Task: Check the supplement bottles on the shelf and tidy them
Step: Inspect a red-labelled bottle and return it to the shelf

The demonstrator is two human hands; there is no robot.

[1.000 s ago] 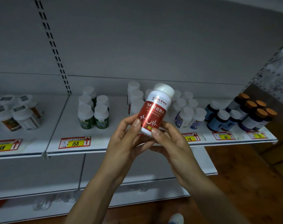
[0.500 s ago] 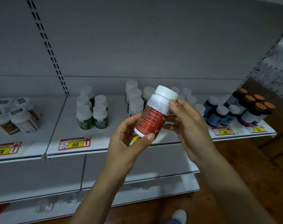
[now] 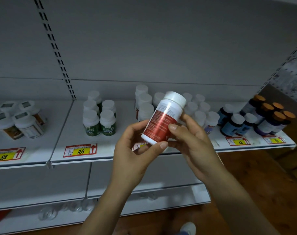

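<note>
Red-labelled white plastic supplement bottle with the white screw cap, where is it in the head view?

Off the shelf, held in the air in front of the white metal shelf board, between 2 hands, at about the level of the stock.

How do the hands have it?

Left hand grips the base, with the thumb tip across the bottom rim in front and the other fingers curled up behind the label. Right hand pinches higher, with the thumb on the middle of the label and the fingers behind the upper body under the cap. Both are closed on it.

And its long axis?

Tilted. The cap points up, to the right and away from the person. The base points down and left, toward the left palm. Fine print faces the camera, too small to read.

Where would it go back?

My guess is the row of white-capped bottles with a strip of red label showing, standing just behind it and to its left. The front of that row lies straight beyond the left hand's fingers, so the left hand is nearer.

What does that need?

Bringing the cap upright and the base flat before it goes forward. Green-labelled bottles stand well off to the left.
</note>
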